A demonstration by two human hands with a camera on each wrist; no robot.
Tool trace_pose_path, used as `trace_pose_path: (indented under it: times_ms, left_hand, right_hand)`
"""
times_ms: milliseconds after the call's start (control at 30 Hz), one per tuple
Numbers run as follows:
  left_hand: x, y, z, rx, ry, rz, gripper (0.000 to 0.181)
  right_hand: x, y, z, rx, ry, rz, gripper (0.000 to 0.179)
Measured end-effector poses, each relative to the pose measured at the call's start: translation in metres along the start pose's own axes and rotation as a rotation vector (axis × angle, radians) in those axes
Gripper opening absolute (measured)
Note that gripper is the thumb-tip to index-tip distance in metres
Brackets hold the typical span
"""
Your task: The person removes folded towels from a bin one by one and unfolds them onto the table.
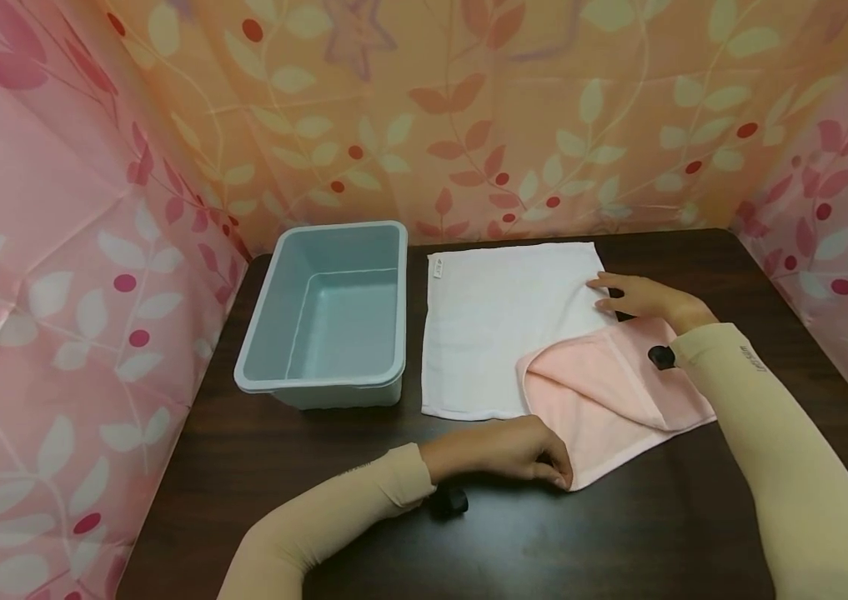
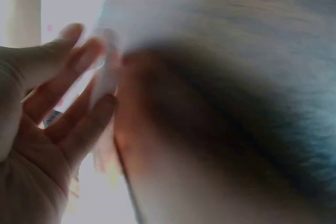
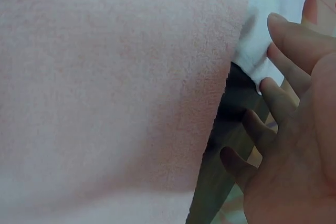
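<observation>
A white towel (image 1: 499,317) with a small tag lies spread on the table. A pink towel (image 1: 596,417) overlaps its near right corner, partly folded over itself with a raised edge. At the pink towel's near corner, my left hand (image 1: 502,450) pinches the cloth between thumb and fingers; the left wrist view of this is blurred. My right hand (image 1: 649,298) is at the right edge of the white towel, just beyond the pink one. Its fingers (image 3: 278,100) are spread and loosely bent, with no cloth gripped between them.
A light blue plastic basin (image 1: 348,325) stands left of the towels, with nothing visible in it. The dark wooden table (image 1: 544,550) is bordered by patterned curtains (image 1: 408,108) at the back and both sides.
</observation>
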State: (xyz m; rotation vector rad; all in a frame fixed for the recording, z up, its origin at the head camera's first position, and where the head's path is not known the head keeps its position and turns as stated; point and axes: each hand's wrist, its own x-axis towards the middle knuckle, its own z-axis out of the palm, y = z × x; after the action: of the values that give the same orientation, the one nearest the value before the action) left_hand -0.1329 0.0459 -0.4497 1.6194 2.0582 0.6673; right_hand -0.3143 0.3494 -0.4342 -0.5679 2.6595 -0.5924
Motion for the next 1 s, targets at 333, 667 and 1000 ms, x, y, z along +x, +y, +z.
trace_pose_path:
  times_ms: [333,667,1000]
  left_hand:
    - [-0.001,-0.003,0.004,0.114,0.125,-0.085,0.015]
    - [0.002,-0.005,0.009,0.569,0.056,-0.218,0.046]
    - [0.000,-0.010,0.015,0.557,0.064,-0.254,0.060]
  right_hand:
    - [0.002,0.003,0.005,-0.015,0.020,-0.046,0.061]
    - [-0.005,0.004,0.011,-0.070,0.095,-0.076,0.058]
    - [-0.039,-0.024,0.016,0.103,0.127,0.077,0.029]
